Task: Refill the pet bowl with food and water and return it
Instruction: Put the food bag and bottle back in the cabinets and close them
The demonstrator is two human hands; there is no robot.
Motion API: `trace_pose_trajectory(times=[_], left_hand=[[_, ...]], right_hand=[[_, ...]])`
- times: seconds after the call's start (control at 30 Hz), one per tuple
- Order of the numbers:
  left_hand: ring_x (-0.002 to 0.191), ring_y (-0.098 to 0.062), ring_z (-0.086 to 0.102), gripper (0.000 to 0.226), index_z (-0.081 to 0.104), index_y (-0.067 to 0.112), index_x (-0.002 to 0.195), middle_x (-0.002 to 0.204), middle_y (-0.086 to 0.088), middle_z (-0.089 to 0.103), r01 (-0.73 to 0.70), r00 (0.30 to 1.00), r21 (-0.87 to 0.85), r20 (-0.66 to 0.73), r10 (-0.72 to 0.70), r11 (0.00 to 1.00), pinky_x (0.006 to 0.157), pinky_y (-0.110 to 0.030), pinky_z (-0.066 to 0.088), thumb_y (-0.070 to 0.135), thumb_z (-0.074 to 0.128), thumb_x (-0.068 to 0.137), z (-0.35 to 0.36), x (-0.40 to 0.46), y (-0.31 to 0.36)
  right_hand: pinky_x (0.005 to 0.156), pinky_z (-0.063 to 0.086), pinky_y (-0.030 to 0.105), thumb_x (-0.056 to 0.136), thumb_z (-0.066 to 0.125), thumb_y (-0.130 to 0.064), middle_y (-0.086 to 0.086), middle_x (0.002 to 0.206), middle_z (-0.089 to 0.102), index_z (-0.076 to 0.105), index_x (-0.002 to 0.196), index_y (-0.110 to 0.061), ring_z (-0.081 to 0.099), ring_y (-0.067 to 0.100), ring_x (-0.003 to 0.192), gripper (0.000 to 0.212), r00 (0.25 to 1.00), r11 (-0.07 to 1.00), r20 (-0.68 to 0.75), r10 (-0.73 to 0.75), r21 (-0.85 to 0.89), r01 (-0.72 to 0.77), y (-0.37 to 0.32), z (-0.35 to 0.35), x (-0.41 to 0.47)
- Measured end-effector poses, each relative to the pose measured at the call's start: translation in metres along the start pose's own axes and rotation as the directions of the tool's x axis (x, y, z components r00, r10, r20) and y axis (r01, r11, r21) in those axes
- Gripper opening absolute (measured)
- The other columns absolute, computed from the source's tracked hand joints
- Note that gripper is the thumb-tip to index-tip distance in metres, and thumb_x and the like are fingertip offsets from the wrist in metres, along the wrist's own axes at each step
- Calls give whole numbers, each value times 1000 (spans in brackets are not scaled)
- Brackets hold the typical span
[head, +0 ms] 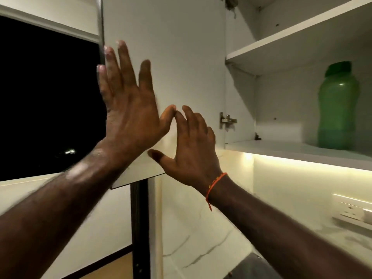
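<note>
Both hands rest against the inner face of an open wall cabinet door (181, 57). The left hand (128, 105) lies flat with fingers spread and holds nothing; its fingertips reach the door's outer edge. The right hand (191, 148) is spread wide but slightly cupped, thumb near the door's lower edge, and also holds nothing. An orange thread bracelet (215, 184) circles the right wrist. Inside the cabinet, a green bottle (338, 107) with a green cap stands upright on the lower shelf (281, 152); the upper shelf (281, 45) shows no contents. The pet bowl is not in view, and neither pet food nor a water source can be identified, unless the bottle holds water, which cannot be told. Judged from this, the task appears to be at a fetching or putting-away stage at the cabinet. Whether the bowl is filled or returned cannot be determined here.
</note>
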State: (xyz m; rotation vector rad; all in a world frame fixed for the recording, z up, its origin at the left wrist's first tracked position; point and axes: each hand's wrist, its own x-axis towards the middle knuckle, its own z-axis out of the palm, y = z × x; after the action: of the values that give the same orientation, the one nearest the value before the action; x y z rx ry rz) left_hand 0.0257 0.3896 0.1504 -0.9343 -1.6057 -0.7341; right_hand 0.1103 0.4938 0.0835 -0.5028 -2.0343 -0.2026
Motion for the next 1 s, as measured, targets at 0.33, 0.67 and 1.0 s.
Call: trace_pose_trajectory(times=[0.33,0.67,1.0], left_hand=[[143,-46,39,108,-7,18,165,165,-21,25,234,970,-207,111,-215,950,112,-54,38,30,74,94,-19,7,-53],[142,-41,39,100,-8,18,165,161,-22,30,250,967,-284,131,-221,926,112,-48,37,40,64,99,-29,2,-37],[77,1,35,81,13,29,165,116,6,39,57,986,-562,-99,-136,825,75,4,29,30,56,97,-54,-15,59]], right_hand=[[120,13,69,69,57,-90,-1,170,-20,-8,161,-26,-18,31,156,130,993,955,102,-56,295,23,-73,38,5],[124,7,61,74,63,-82,-3,168,-27,-16,160,-25,-25,27,154,130,995,945,98,-35,327,1,-76,15,-5],[126,21,45,74,84,-42,-6,171,2,-5,159,-36,1,15,158,123,996,864,9,-87,499,71,-25,-75,-46]])
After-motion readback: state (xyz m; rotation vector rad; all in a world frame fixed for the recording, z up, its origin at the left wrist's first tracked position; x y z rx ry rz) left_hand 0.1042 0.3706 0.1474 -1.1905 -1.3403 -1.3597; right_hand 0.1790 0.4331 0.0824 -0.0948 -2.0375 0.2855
